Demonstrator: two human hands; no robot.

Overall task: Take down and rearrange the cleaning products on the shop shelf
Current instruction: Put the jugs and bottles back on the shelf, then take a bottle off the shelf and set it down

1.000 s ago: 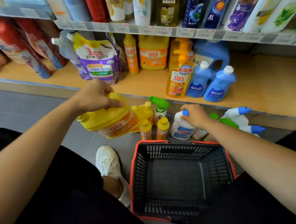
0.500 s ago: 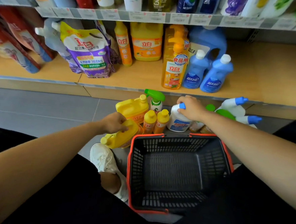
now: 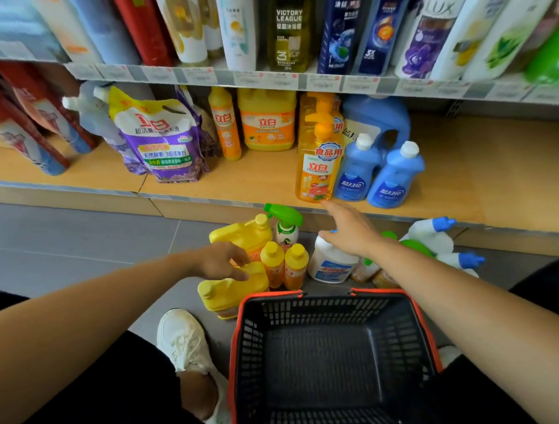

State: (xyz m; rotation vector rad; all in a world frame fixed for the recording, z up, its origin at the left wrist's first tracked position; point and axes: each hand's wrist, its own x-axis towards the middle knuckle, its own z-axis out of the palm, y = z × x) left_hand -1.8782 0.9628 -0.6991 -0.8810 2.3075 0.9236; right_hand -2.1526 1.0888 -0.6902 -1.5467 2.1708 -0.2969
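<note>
A yellow detergent jug (image 3: 229, 296) stands on the grey floor by the basket's left corner. My left hand (image 3: 223, 261) hovers over its top, fingertips touching the handle, fingers relaxed. My right hand (image 3: 352, 233) is stretched out with straight fingers towards the orange pump bottle (image 3: 317, 168) at the front of the low wooden shelf (image 3: 492, 180). It hangs just above a white blue-capped bottle (image 3: 332, 265) on the floor. Beside that stand a second yellow jug (image 3: 241, 235), a green spray bottle (image 3: 285, 227) and two small orange bottles (image 3: 282, 266).
A black basket with a red rim (image 3: 299, 294) sits on the floor in front of me. Two blue bottles (image 3: 376, 175), a purple pouch (image 3: 160, 144) and an orange jug (image 3: 266, 121) are on the shelf. White bottles with blue caps (image 3: 432, 235) lie at right. My shoe (image 3: 186, 341) is left of the basket.
My left hand has brought the yellow jug down to the floor and loosened its hold. My right hand let go of the white bottle and reached up towards the shelf.
</note>
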